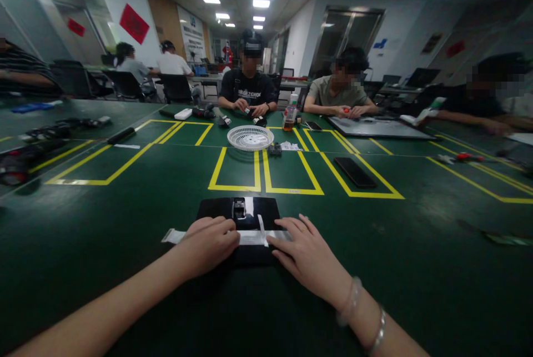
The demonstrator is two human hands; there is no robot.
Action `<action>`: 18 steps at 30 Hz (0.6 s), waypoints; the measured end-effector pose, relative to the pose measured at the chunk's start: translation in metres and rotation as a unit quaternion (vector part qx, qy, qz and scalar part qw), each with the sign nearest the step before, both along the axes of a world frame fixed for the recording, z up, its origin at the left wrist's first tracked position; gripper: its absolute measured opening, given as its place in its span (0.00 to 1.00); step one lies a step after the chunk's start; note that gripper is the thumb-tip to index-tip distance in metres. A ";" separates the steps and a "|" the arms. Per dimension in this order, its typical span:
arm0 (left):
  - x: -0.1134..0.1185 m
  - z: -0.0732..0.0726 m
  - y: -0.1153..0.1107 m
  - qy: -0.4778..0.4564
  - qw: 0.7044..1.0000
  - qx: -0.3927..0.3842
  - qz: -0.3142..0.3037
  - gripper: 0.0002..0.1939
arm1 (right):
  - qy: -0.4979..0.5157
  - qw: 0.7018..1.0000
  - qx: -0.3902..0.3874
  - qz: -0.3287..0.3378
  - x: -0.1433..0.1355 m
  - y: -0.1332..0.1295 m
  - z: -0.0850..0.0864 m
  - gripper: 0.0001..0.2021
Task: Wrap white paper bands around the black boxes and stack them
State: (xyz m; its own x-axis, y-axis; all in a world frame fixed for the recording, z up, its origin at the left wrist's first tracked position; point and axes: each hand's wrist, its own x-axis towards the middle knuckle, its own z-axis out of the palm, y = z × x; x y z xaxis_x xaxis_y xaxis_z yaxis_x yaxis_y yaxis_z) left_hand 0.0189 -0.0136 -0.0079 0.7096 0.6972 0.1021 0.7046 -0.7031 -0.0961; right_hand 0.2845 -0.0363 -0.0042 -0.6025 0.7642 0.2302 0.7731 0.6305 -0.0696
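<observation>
Here's the broad green table (125,235), and on its near side, toward six o'clock, lies the black panel (216,208): looks stiff, fairly light, probably slick, so its edges are the place to grip. At nine o'clock the left hand (210,240) curls its fingers over the band, any pinch hidden from us; at three the right hand (303,246) has its fingers loosely spread. The pale strip (251,237) runs crosswise on the panel, apparently thin, bendy, easily creased: best held flat near its ends. Smallest, a narrow sliver (261,225) points toward twelve, likely flimsy, fingertips only!
</observation>
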 end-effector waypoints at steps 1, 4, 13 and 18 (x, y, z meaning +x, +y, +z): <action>0.000 -0.001 0.000 -0.003 1.000 0.005 0.001 0.04 | 0.000 1.000 0.003 0.001 0.000 0.000 0.000 0.13; -0.002 -0.002 0.000 -0.007 1.000 0.010 -0.001 0.05 | 0.007 1.000 0.010 0.000 0.000 0.001 0.001 0.13; -0.011 -0.010 0.004 -0.084 0.996 -0.019 0.008 0.46 | 0.020 1.000 0.017 -0.003 -0.001 0.001 0.001 0.11; -0.012 -0.006 0.007 -0.111 0.992 -0.062 -0.008 0.41 | 0.063 0.997 0.042 -0.001 0.002 0.004 0.006 0.14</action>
State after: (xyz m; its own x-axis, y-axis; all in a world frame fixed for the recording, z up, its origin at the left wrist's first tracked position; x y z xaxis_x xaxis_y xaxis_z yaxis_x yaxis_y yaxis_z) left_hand 0.0064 -0.0071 -0.0136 0.6909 0.7022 0.1720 0.6868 -0.7118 0.1473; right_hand 0.2867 -0.0327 0.0014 -0.5642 0.7395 0.3671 0.7624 0.6373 -0.1122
